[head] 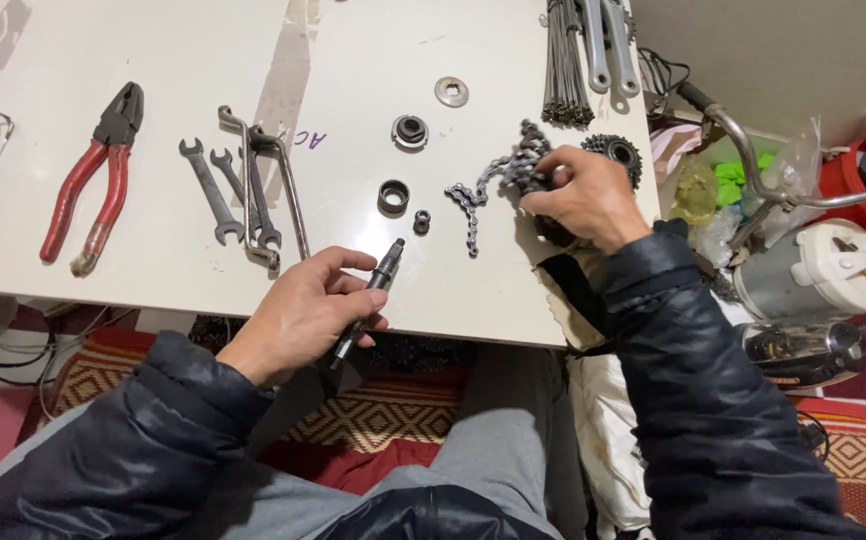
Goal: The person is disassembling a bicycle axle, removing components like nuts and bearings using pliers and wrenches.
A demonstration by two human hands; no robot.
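Observation:
My left hand (305, 310) holds a dark metal axle (371, 298) at the white table's front edge (153, 285), its tip pointing up and to the right. My right hand (585, 195) grips a bunched bicycle chain (498, 180) on the table, with a loose length of chain trailing left and down. A toothed sprocket cluster (615, 150) lies just behind the right hand. Between the hands sit a dark ring cup (393, 196) and a small nut (421, 220).
Red-handled pliers (93, 185) and several wrenches (243, 190) lie on the left. A bearing cup (410, 130), a flat washer (451, 92), a bundle of spokes (563, 70) and crank arms (608, 45) lie farther back. Clutter and a chrome handlebar (763, 170) stand right of the table.

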